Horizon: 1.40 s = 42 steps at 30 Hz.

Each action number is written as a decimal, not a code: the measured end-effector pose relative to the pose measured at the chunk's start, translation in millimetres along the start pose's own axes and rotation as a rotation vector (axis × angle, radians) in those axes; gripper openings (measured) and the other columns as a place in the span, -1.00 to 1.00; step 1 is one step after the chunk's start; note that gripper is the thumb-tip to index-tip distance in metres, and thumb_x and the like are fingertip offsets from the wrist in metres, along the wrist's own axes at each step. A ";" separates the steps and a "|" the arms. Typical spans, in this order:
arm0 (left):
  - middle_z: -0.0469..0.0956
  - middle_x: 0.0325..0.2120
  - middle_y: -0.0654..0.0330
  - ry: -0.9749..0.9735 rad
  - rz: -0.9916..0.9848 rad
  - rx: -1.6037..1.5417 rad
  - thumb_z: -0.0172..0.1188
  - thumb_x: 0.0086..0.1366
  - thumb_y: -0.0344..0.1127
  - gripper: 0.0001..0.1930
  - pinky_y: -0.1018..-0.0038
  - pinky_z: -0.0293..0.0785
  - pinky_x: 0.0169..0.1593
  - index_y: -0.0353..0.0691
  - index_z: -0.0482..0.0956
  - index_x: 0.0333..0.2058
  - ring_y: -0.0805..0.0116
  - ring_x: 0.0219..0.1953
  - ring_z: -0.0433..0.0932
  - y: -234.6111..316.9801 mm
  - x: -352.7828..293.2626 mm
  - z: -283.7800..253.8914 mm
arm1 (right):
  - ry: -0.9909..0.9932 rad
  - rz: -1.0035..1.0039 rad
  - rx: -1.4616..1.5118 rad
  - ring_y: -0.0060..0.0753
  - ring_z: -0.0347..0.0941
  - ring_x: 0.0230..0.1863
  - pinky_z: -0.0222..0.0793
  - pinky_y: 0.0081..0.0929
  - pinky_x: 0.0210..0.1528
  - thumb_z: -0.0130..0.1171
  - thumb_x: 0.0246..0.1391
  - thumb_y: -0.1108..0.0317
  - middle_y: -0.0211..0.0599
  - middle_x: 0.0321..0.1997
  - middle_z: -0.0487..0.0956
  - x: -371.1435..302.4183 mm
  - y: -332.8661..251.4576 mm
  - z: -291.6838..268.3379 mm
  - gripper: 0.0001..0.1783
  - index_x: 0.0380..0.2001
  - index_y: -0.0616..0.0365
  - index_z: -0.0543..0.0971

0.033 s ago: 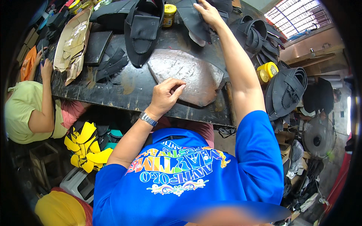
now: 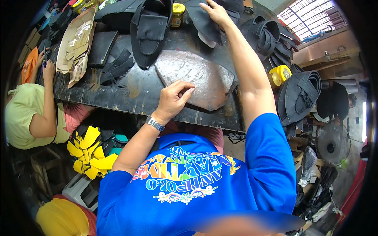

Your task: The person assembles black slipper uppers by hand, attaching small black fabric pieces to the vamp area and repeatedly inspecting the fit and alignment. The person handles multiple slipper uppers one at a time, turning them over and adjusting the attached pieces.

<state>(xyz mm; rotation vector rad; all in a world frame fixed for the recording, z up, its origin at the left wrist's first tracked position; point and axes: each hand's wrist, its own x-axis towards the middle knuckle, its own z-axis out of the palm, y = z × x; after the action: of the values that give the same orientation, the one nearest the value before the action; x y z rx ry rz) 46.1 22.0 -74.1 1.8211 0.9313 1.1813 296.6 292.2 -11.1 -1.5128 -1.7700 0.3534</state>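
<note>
My left hand (image 2: 174, 98), with a metal watch on its wrist, rests at the near edge of a shiny, silvery-brown slab (image 2: 204, 74). Its fingers are curled in toward the thumb; whatever they may hold is hidden. Far forward, my right hand (image 2: 217, 15) reaches over a stack of black shoe uppers (image 2: 201, 19), fingers stretched out and apart on or just above the material. Left of that stack lies a black moccasin-style upper (image 2: 147, 35) with a stitched toe. A small pale piece (image 2: 206, 40) shows below the stack.
On the black table (image 2: 118, 98) are a cardboard tray of tan pieces (image 2: 76, 47), black strips (image 2: 118, 69) and a yellow-lidded jar (image 2: 177, 15). More yellow-lidded jars (image 2: 281, 72) and nested uppers (image 2: 299, 94) stand right. A co-worker (image 2: 31, 114) sits left, near yellow cut pieces (image 2: 90, 153).
My right hand has shifted very slightly to the left over the black uppers. My left hand stays almost in place by the slab.
</note>
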 end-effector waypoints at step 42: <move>0.57 0.02 0.04 -0.103 -0.713 -1.420 0.05 0.46 -0.09 -0.57 0.27 0.54 0.12 -0.32 0.46 0.10 0.23 0.03 0.59 22.9 -17.7 -20.7 | 0.411 0.372 0.104 -0.39 0.62 -0.32 0.49 -0.47 -0.22 0.26 0.10 0.36 -0.28 -0.33 0.69 -253.3 1.9 -96.2 -0.76 -0.19 0.27 0.65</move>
<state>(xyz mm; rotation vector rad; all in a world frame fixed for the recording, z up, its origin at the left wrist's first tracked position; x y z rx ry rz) 25.1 0.6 -54.9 0.3359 0.3559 0.8356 365.6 31.9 -41.1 -1.6963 -1.1368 0.2852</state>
